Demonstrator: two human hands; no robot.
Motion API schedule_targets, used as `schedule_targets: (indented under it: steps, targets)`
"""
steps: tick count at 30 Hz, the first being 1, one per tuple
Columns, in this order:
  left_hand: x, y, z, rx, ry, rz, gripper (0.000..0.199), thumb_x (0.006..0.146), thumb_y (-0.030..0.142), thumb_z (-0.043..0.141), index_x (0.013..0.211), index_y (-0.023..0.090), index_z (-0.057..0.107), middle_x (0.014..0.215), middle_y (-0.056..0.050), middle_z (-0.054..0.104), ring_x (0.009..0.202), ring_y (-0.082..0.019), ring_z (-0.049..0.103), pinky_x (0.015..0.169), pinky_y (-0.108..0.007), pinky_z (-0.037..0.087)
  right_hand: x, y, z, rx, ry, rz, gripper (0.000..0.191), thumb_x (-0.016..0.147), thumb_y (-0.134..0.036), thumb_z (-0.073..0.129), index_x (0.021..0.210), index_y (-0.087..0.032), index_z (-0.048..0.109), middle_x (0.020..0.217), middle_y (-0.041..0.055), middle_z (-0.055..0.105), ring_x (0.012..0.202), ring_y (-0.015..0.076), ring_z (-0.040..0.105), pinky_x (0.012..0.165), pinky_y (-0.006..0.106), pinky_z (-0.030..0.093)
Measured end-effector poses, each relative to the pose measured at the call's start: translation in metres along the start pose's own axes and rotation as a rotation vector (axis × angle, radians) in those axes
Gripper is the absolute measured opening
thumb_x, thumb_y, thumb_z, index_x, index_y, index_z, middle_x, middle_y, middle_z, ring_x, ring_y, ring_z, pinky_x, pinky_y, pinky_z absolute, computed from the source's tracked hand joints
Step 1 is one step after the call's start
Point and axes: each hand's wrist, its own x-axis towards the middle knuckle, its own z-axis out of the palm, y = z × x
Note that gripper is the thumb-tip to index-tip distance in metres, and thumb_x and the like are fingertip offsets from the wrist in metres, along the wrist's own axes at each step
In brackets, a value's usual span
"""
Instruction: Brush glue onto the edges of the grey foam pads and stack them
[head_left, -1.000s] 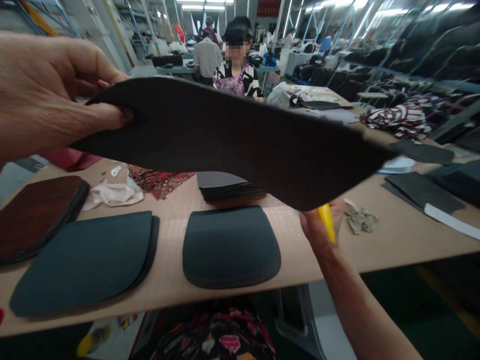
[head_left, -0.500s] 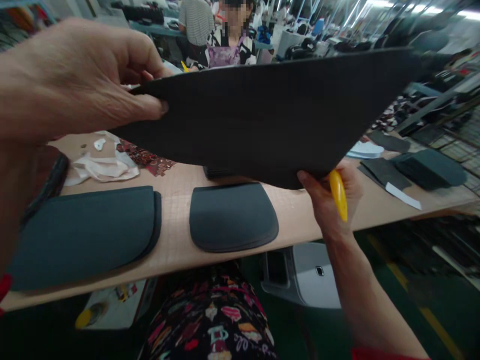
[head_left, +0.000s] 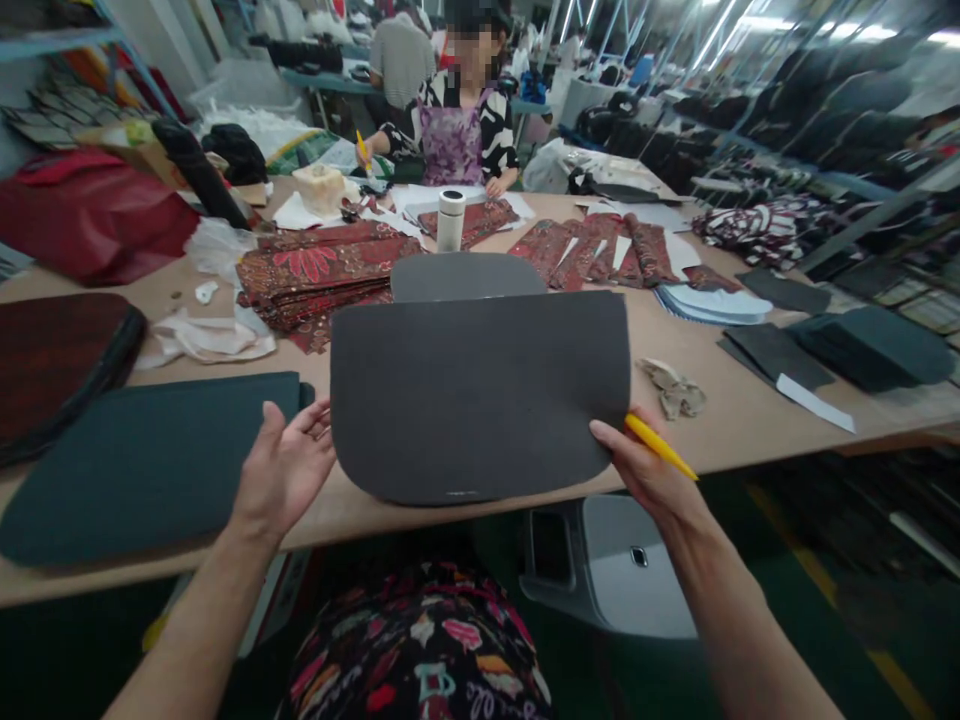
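Note:
A dark grey panel (head_left: 480,395) with rounded lower corners is in front of me at the table's near edge. My right hand (head_left: 649,460) pinches its lower right side, thumb on the front face, and also carries a yellow pen (head_left: 661,447) that sticks out to the right. At the panel's left edge is my left hand (head_left: 289,470), palm up with fingers apart, fingertips close to the edge. Behind the panel lies another grey piece (head_left: 469,275). A stack of dark green-grey panels (head_left: 150,460) rests left of my left hand.
The table (head_left: 360,515) also bears patterned red fabric (head_left: 315,265), a white bottle (head_left: 451,222), a crumpled beige scrap (head_left: 675,388), light blue pieces (head_left: 712,303) and dark pieces (head_left: 874,345) at right. Across it a person (head_left: 454,120) holds a yellow pen. A grey-white bin (head_left: 637,570) stands below.
The panel has come down from its raised, slanted position to the near edge. My left hand has let go of its upper left corner and dropped to its left side.

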Motion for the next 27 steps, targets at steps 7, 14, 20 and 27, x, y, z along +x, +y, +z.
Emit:
schedule_targets:
  steps: [7, 14, 20, 27]
  targets:
    - [-0.011, -0.045, 0.013, 0.336, 0.021, 0.029, 0.057, 0.058, 0.031, 0.076, 0.109, 0.020, 0.054, 0.109, -0.006, 0.063, 0.105, -0.023, 0.058, 0.091, -0.034, 0.049, 0.024, 0.045, -0.019, -0.041, -0.082, 0.064, 0.041, 0.062, -0.036, 0.077, 0.095, -0.020, 0.058, 0.092, 0.0020, 0.067, 0.082, 0.0170, 0.062, 0.079, 0.035, 0.050]
    - [0.013, -0.079, -0.007, 0.596, 0.212, 0.161, 0.085, 0.055, 0.021, 0.075, 0.131, 0.018, 0.037, 0.088, -0.001, 0.063, 0.088, -0.020, 0.064, 0.090, -0.040, 0.048, 0.042, 0.089, -0.012, -0.432, -0.011, -0.033, 0.052, 0.054, -0.047, 0.076, 0.093, -0.019, 0.055, 0.076, -0.0016, 0.054, 0.067, 0.0147, 0.050, 0.064, 0.031, 0.044]
    - [0.036, -0.089, -0.021, 0.705, 0.261, 0.210, 0.091, 0.057, 0.015, 0.070, 0.138, 0.015, 0.029, 0.075, 0.003, 0.055, 0.073, -0.016, 0.061, 0.084, -0.036, 0.050, 0.045, 0.114, -0.001, -0.566, 0.026, -0.043, 0.056, 0.058, -0.048, 0.069, 0.102, -0.014, 0.057, 0.088, 0.0061, 0.058, 0.077, 0.0194, 0.052, 0.072, 0.036, 0.044]
    - [0.060, -0.093, -0.029, 0.744, 0.216, 0.205, 0.094, 0.055, 0.015, 0.071, 0.139, 0.019, 0.027, 0.073, 0.006, 0.050, 0.068, -0.013, 0.058, 0.077, -0.032, 0.050, 0.047, 0.124, 0.003, -0.667, 0.063, -0.039, 0.071, 0.063, -0.042, 0.066, 0.125, -0.009, 0.051, 0.108, 0.0141, 0.060, 0.099, 0.0262, 0.054, 0.085, 0.039, 0.044]
